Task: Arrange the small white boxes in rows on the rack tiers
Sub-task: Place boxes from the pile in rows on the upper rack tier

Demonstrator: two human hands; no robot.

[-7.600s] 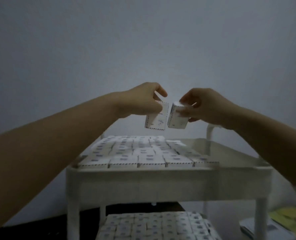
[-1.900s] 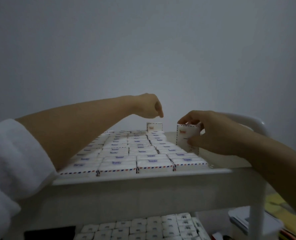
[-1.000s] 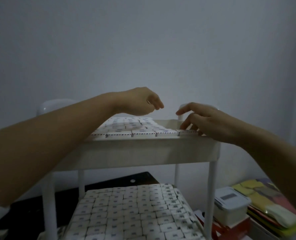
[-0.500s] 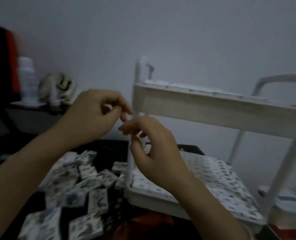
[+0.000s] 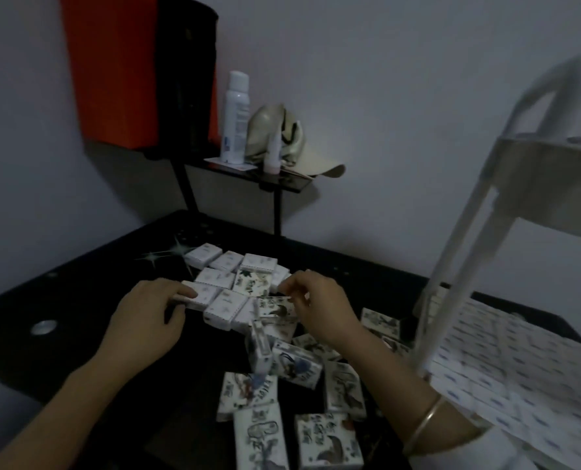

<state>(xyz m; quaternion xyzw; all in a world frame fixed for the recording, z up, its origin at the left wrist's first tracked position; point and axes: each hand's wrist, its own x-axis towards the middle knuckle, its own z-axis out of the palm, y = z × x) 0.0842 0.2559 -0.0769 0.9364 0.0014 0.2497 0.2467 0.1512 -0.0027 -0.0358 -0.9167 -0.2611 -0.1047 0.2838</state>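
Beside one rack [image 5: 465, 266], perhaps twenty loose boxes [image 5: 224, 307], left hand [image 5: 146, 320], right hand [image 5: 319, 310].

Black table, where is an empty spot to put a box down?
The black table is bare at its left, around the silver disc beside the left hand, and along the far strip between the loose boxes and the wall. It's crowded from the right hand to the rack.

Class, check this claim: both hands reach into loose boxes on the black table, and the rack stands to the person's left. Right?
No. The head view shows the rack to the person's right, not left. The left hand and right hand do reach into loose boxes on the black table.
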